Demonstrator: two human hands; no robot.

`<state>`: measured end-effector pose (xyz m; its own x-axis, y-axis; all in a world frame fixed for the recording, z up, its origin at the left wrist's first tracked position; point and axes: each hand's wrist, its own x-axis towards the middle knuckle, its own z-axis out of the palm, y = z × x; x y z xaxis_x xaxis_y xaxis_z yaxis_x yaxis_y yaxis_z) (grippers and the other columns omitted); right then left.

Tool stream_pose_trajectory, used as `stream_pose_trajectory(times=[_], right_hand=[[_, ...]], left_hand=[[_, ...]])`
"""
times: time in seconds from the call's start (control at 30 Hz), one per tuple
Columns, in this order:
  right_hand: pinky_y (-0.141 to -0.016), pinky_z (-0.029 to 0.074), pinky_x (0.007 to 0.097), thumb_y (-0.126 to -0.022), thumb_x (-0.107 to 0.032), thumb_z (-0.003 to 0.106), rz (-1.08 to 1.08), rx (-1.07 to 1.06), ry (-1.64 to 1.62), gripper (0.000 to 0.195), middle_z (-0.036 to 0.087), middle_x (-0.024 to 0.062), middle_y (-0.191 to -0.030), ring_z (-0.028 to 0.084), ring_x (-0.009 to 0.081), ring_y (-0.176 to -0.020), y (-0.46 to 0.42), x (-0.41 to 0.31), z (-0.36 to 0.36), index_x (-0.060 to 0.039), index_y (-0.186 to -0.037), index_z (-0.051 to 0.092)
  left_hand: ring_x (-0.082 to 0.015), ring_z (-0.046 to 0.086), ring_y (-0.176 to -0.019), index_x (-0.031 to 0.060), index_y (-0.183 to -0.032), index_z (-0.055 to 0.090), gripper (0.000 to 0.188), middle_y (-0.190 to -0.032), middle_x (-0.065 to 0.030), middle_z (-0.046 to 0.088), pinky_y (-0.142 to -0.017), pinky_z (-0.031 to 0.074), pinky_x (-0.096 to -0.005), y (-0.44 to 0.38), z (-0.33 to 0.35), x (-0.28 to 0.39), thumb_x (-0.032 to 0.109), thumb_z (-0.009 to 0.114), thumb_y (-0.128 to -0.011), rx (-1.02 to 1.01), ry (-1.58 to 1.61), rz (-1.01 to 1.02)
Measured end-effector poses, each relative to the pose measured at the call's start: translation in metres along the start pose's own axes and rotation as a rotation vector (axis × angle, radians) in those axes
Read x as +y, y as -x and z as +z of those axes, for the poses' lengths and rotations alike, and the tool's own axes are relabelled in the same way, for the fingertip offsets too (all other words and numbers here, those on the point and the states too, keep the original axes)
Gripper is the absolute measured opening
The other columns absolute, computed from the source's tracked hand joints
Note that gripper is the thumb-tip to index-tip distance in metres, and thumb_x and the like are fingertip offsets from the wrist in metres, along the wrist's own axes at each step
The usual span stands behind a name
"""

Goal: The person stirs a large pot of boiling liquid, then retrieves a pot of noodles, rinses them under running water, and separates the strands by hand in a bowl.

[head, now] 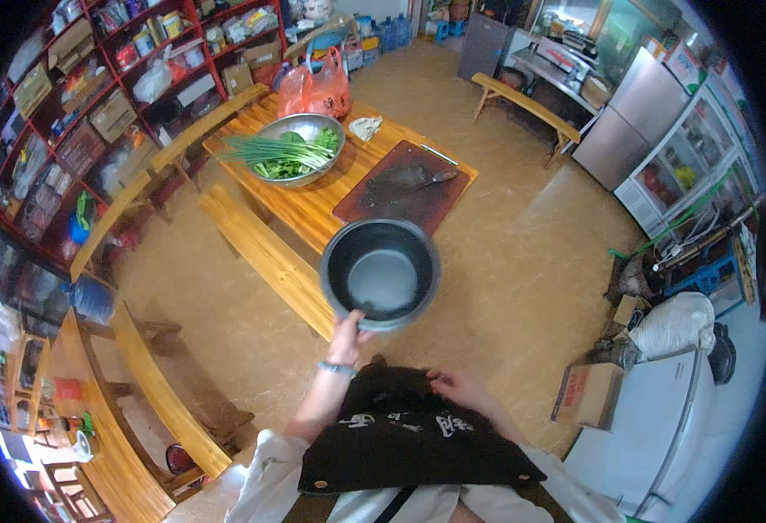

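Observation:
My left hand (347, 340) grips the near rim of a dark round basin (383, 278), thumb over the edge. The basin looks to have nothing in it and is held out over the near corner of a wooden table (272, 209). My right hand (451, 382) hangs in front of the black apron (409, 418), away from the basin; it is blurred, with no object seen in it. Beyond the basin, a cleaver-like knife (416, 186) lies on a dark red cutting board (363, 196). A steel bowl (331, 157) holds scallions (285, 150) and leafy greens (285, 170).
A red plastic bag (314, 88) and a crumpled cloth (365, 127) sit at the table's far end. A wooden bench (272, 261) runs along its left side. Red shelving (112, 78) lines the left wall. To the right stand a refrigerator (641, 118), a cardboard box (589, 395) and a white chest freezer (638, 431).

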<state>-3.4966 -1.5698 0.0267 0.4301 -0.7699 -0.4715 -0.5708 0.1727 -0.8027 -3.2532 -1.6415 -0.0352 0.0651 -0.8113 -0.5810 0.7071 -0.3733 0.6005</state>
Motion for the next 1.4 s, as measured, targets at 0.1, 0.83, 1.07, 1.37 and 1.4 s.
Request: stream_pose_trajectory(times=[0.1, 0.83, 1.07, 1.37, 1.4], right_hand=[[-0.062, 0.043, 0.0277, -0.077, -0.019, 0.053, -0.001, -0.062, 0.009, 0.025, 0.058, 0.0092, -0.074, 0.054, 0.0156, -0.067, -0.029, -0.005, -0.038, -0.0052, -0.098, 0.053], [-0.054, 0.04, 0.0216, -0.079, -0.007, 0.05, -0.342, -0.213, -0.04, 0.007, 0.053, 0.0023, -0.063, 0.049, 0.0074, -0.058, -0.265, -0.037, -0.259, -0.0014, -0.083, 0.053], [-0.045, 0.033, 0.0192, -0.079, -0.018, 0.053, -0.404, -0.462, 0.237, 0.019, 0.046, -0.0037, -0.053, 0.04, 0.0055, -0.048, -0.241, -0.076, -0.14, -0.0049, -0.066, 0.052], [-0.042, 0.038, 0.0213, -0.078, -0.027, 0.055, 0.198, -0.464, -0.113, 0.023, 0.055, 0.0036, -0.067, 0.045, 0.0089, -0.045, -0.189, 0.034, -0.065, -0.0054, -0.085, 0.053], [-0.043, 0.039, 0.022, -0.078, -0.025, 0.055, 0.12, -0.381, -0.104, 0.021, 0.056, 0.0042, -0.067, 0.046, 0.0092, -0.046, -0.203, 0.064, -0.077, -0.0054, -0.085, 0.053]], left_hand=[[-0.0227, 0.055, -0.084, 0.0156, -0.11, 0.028, 0.044, -0.102, -0.01, 0.047, -0.066, 0.051, -0.0371, -0.066, 0.035, -0.002, 0.001, 0.046, -0.073, -0.022, 0.082, 0.024], [-0.0181, 0.053, -0.085, 0.0021, -0.121, 0.032, 0.06, -0.108, -0.0106, 0.048, -0.073, 0.041, -0.0273, -0.088, 0.11, -0.033, 0.038, 0.053, -0.078, 0.406, 0.166, 0.204], [-0.0178, 0.046, -0.101, -0.0003, -0.117, 0.039, 0.043, -0.114, -0.009, 0.046, -0.087, 0.037, -0.0292, 0.06, 0.091, -0.07, 0.026, 0.047, -0.084, 0.245, -0.263, 0.308], [-0.0184, 0.041, -0.109, -0.0014, -0.116, 0.042, 0.036, -0.117, -0.0079, 0.045, -0.094, 0.028, -0.0279, 0.15, 0.036, -0.151, 0.017, 0.041, -0.085, -0.282, -0.192, -0.054], [-0.0182, 0.043, -0.106, -0.0011, -0.114, 0.045, 0.034, -0.115, -0.0078, 0.047, -0.092, 0.03, -0.0284, 0.147, 0.038, -0.117, 0.017, 0.041, -0.085, -0.331, -0.407, -0.04]])
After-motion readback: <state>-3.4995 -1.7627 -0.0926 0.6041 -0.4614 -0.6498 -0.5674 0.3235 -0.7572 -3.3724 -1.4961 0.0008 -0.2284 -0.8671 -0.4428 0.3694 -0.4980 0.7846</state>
